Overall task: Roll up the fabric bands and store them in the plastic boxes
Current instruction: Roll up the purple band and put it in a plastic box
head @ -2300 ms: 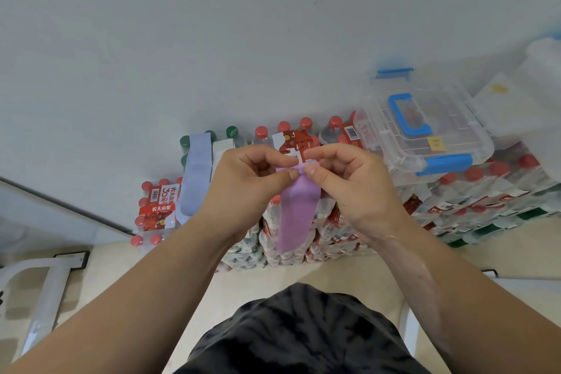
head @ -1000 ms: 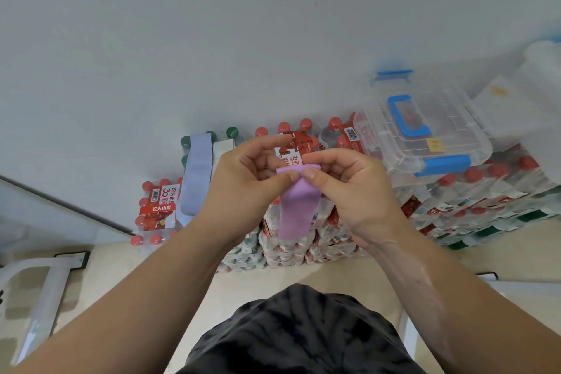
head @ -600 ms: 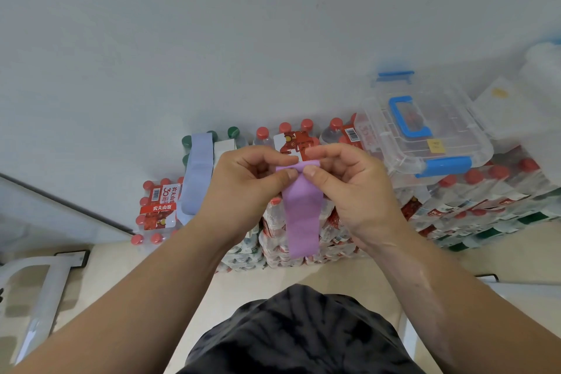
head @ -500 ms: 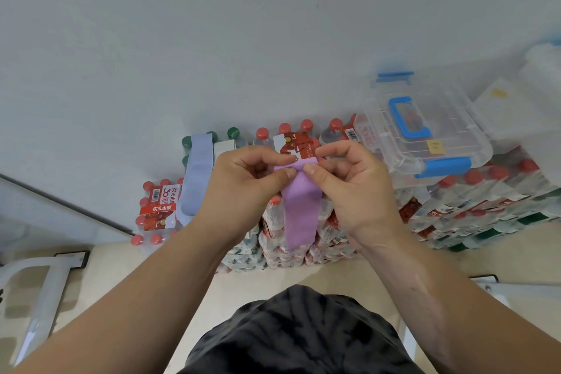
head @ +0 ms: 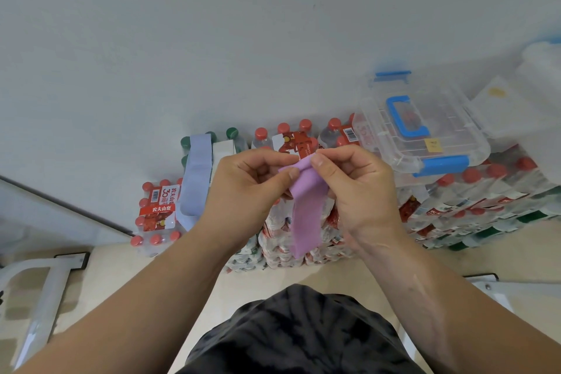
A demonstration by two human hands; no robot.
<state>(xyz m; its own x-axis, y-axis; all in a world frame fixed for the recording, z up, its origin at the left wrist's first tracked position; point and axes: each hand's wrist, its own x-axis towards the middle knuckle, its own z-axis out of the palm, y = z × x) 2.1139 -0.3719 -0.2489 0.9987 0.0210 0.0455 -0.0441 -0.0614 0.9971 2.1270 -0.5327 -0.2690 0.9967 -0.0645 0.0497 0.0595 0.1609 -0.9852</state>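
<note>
a blue band [head: 195,173] lies draped over the bottles [head: 158,215] at the left, waiting. the left hand [head: 249,188] pinches the top of the purple band [head: 305,212], whose upper edge has just been turned over into a first small fold, the long tail hanging free. the right hand [head: 358,188] pinches the same fold. so rolling looks barely begun, and the clear box [head: 449,136] on the right sits with its lid on.

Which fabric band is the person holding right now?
The purple band. The left hand and right hand both pinch its top end, and the rest hangs down. The light blue band lies draped over the bottle packs.
</note>
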